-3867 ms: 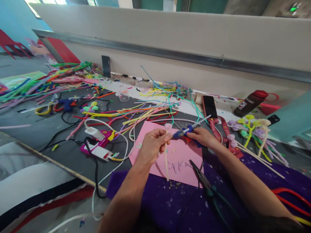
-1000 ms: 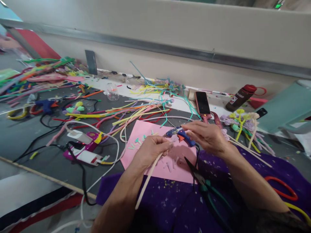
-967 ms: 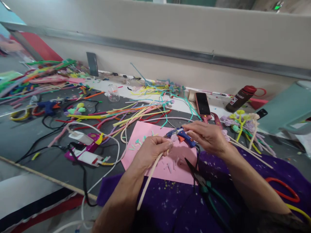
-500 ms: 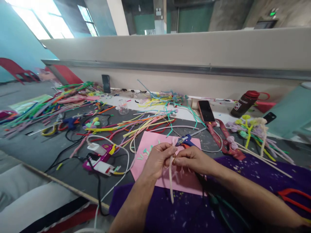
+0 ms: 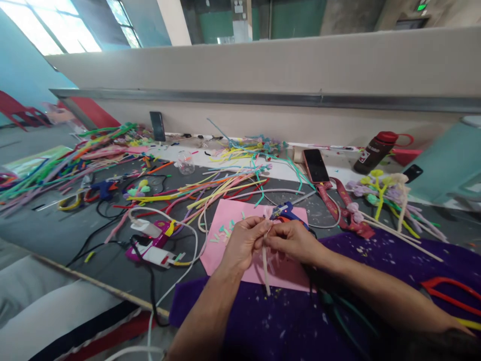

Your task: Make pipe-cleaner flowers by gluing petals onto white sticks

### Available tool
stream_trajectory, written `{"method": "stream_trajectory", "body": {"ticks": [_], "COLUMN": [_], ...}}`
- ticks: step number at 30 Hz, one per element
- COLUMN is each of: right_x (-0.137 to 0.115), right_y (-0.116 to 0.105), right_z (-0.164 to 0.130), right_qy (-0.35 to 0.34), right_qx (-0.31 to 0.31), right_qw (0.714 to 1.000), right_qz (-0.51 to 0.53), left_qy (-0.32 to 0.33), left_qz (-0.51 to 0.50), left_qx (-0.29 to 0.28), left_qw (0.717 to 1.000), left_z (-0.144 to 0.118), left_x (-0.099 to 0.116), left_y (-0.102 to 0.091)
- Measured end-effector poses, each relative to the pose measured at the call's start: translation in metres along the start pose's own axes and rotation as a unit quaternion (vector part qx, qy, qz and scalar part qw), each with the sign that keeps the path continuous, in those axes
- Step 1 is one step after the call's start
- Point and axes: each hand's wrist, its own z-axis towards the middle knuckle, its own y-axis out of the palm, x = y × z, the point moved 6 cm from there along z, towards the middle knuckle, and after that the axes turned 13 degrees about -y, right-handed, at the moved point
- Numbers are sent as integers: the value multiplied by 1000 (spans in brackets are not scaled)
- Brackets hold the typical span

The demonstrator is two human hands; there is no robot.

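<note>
My left hand (image 5: 246,240) pinches a cream pipe cleaner (image 5: 266,271) that hangs down below the fingers, with a small pale pink tuft at its upper end. My right hand (image 5: 289,241) is closed at the same spot, its thumb and fingertips on the upper part of the stem, touching the left fingertips. Under both hands lies a pink sheet (image 5: 218,255) with several small green and white pieces (image 5: 224,230) on it. A blue glue gun (image 5: 289,213) rests just beyond the fingers, partly hidden by the right hand.
A purple cloth (image 5: 270,326) covers the near edge. At left are a magenta power strip (image 5: 161,235) with cables and another glue gun (image 5: 103,189). Pipe cleaners (image 5: 210,193) spread behind. A phone (image 5: 315,166), dark bottle (image 5: 375,153) and fuzzy flowers (image 5: 379,195) stand or lie at right.
My right hand has moved in against the left fingertips, closing the small gap on the stem. The whole view has shifted slightly.
</note>
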Motion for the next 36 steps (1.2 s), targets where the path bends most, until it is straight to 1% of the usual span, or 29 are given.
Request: {"method": "stream_trajectory", "body": {"ticks": [5, 8, 10, 12, 14, 15, 18, 22, 26, 29, 32, 36], "right_x": [-2, -7, -11, -12, -11, -8, 2, 10, 13, 12, 6, 0], "right_y": [-4, -10, -20, -38, -56, -62, -69, -60, -49, -37, -20, 9], "right_z": [-1, -1, -1, 1, 4, 5, 8, 10, 9, 6, 0, -9], "right_qy": [-17, -25, -30, -36, -40, -39, -33, -56, -82, -116, -155, -194], "right_qx": [8, -11, -29, -18, 3, 3, -16, -57, -101, -174, -251, -310], "right_qw": [1000, 999, 999, 997, 992, 991, 987, 973, 958, 941, 918, 868], "right_qz": [-23, -22, -31, -72, -117, -131, -157, -216, -254, -266, -267, -337], "left_qy": [7, 19, 28, 40, 45, 44, 40, 40, 47, 52, 52, 51], "left_qz": [4, 5, 8, 15, 27, 35, 55, 63, 66, 63, 62, 65], "left_qx": [-26, -20, -4, 15, 23, 24, 25, 26, 21, 14, 9, 5], "left_qw": [1000, 1000, 1000, 999, 998, 998, 997, 997, 996, 997, 997, 997], "left_z": [-1, -3, -5, -6, -7, -7, -8, -8, -8, -8, -8, -8], "left_x": [1, 7, 12, 17, 20, 21, 21, 20, 21, 21, 21, 20], "left_y": [4, 3, -1, -7, -12, -14, -17, -17, -16, -15, -13, -10]}}
